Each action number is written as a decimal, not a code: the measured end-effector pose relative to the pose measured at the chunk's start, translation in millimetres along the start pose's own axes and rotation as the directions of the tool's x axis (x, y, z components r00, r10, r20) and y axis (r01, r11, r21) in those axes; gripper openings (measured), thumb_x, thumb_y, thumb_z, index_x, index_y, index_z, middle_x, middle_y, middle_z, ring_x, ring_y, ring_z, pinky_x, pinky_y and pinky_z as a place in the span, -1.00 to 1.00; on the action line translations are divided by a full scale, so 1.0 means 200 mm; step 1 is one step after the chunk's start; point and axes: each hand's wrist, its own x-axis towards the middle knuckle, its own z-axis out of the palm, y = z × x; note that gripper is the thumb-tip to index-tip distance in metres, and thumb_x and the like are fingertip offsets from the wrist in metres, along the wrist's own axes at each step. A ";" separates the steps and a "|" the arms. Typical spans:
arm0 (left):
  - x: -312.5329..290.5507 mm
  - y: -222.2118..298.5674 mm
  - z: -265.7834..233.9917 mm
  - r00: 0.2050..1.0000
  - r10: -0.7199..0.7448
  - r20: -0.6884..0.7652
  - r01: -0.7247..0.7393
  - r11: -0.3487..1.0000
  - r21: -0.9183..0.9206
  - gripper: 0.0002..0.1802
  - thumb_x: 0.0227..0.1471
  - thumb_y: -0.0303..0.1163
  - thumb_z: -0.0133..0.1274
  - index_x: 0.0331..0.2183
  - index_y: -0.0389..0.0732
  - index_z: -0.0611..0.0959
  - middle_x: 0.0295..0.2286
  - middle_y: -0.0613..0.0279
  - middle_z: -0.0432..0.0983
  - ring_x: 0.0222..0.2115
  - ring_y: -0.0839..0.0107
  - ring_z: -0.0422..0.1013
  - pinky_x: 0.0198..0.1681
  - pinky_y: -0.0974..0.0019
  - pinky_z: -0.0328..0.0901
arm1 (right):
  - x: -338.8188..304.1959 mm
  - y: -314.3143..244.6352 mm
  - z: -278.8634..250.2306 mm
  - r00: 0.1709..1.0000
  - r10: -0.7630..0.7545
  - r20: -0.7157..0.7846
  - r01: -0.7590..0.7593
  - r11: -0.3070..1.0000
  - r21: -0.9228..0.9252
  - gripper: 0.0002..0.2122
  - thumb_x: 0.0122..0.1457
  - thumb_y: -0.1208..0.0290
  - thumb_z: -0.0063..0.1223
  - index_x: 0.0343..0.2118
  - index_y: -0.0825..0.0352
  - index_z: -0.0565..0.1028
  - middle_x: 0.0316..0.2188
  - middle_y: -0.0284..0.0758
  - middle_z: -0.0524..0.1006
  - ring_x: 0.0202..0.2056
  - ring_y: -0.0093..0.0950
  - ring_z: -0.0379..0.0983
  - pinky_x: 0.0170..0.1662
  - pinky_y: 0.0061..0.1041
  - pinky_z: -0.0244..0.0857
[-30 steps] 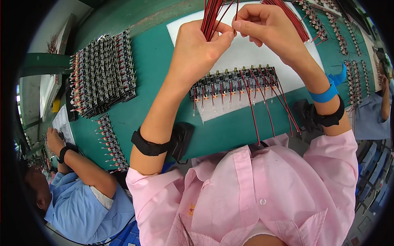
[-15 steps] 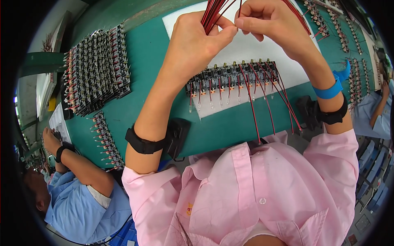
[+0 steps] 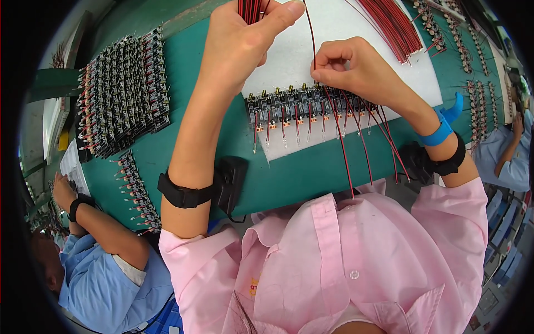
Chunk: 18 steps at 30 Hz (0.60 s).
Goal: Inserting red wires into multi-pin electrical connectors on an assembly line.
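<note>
My left hand is closed round a bundle of red and black wires near the top edge. A single wire runs down from near its thumb to my right hand. The right fingertips pinch that wire just above the far edge of a row of small black circuit boards. Its lower end is hidden by the fingers. Short red leads and clear LEDs stick out along the row's near side. From its right part, several long red-black wires hang toward me over the table edge.
White foam sheet lies under the boards on a green table. More wires rest on it at right. Stacked boards and another board row are at left. Co-workers in blue sit at left and far right.
My right hand has come down toward the board row with one wire, away from my left hand. The left hand has shifted left with its bundle. The wires lying at right are now uncovered.
</note>
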 end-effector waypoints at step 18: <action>0.00 0.00 0.00 1.000 0.027 -0.009 -0.026 0.997 0.072 -0.77 -0.18 -0.31 0.05 -0.65 -0.24 0.41 -0.84 0.47 0.17 -0.86 0.71 0.03 -0.83 0.60 -0.10 | 0.00 -0.02 0.02 1.000 -0.029 -0.008 0.029 0.999 -0.037 -0.91 -0.12 0.56 -0.03 -0.65 0.44 0.35 -0.71 -0.46 0.26 -0.64 -0.72 0.07 -0.60 -0.70 -0.02</action>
